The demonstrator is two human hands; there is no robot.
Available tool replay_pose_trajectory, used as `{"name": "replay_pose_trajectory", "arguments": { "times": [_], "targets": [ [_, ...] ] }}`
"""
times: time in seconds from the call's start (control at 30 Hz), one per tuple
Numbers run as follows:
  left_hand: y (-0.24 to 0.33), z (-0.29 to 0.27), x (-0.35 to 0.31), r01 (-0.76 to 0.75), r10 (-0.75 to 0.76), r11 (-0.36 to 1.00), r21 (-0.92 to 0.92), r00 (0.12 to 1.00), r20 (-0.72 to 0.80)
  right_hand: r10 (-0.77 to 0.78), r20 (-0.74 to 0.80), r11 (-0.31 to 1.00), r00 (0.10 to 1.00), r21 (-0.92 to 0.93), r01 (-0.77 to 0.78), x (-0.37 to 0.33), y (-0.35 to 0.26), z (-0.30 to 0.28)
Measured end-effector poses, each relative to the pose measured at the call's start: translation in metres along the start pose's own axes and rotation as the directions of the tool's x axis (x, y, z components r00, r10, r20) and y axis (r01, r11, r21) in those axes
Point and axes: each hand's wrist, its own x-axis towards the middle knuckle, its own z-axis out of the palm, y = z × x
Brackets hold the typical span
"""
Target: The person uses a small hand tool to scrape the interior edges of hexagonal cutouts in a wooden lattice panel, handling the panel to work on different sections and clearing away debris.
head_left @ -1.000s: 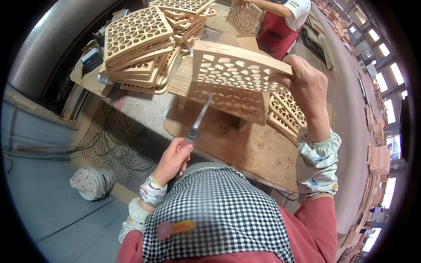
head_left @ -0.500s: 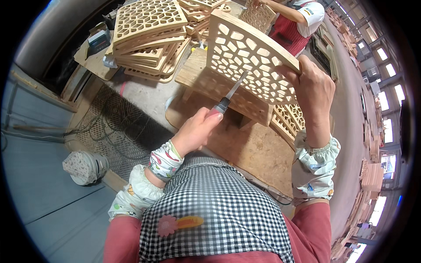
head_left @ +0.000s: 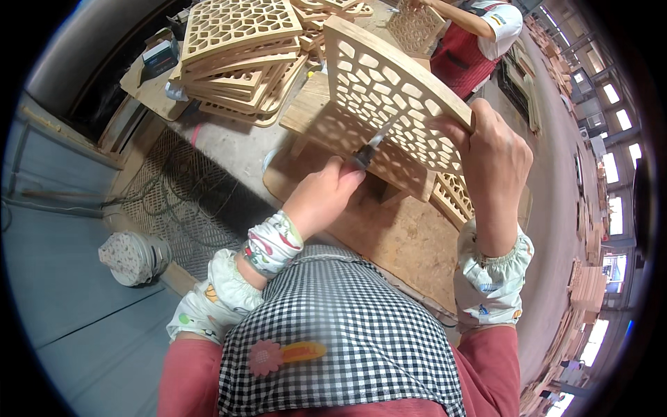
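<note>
My right hand (head_left: 497, 153) grips the upper right corner of a wooden lattice panel (head_left: 399, 61), pierced with many rounded, irregular holes. The panel is held up on edge and tilted, its lower side at a small wooden stand (head_left: 303, 117). In my left hand (head_left: 321, 194) is a thin-bladed hand tool (head_left: 379, 137) with a dark collar. My fingers cover most of its handle. The narrow metal blade points away from me at the panel's holes; whether its tip enters a hole, I cannot tell.
Similar lattice panels (head_left: 240, 31) lie stacked at the back left, near a small box (head_left: 160, 55). Another panel (head_left: 455, 198) lies under my right forearm. Across the table, a person in a red apron (head_left: 462, 55) handles a panel. A lidded bucket (head_left: 132, 257) stands at left.
My left hand has moved a little up and to the right with the tool, nearer the panel. The panel has shifted slightly, still in my right hand.
</note>
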Motion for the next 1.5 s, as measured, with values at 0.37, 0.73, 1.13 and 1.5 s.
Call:
{"name": "replay_pose_trajectory", "arguments": {
  "times": [0.37,0.73,1.13,1.5],
  "targets": [
    [0.001,0.003,-0.004,0.028,-0.025,0.991,0.13,0.999,-0.029,-0.036,-0.048,0.999,0.998,-0.017,0.035,0.006,0.01,0.013],
    [0.026,-0.016,-0.021,0.358,-0.238,0.856,-0.372,0.913,0.332,-0.006,-0.004,1.0,1.0,0.03,0.006,0.012,0.01,0.011],
    [0.034,-0.005,0.015,0.376,-0.204,0.811,-0.448,0.9,0.385,-0.054,-0.012,0.998,0.998,0.018,0.055,0.003,0.005,0.009],
    [0.006,-0.009,-0.021,0.414,-0.223,0.78,-0.47,0.885,0.408,-0.028,0.038,0.999,0.999,0.025,0.027,0.017,0.043,0.019]
  ]
}}
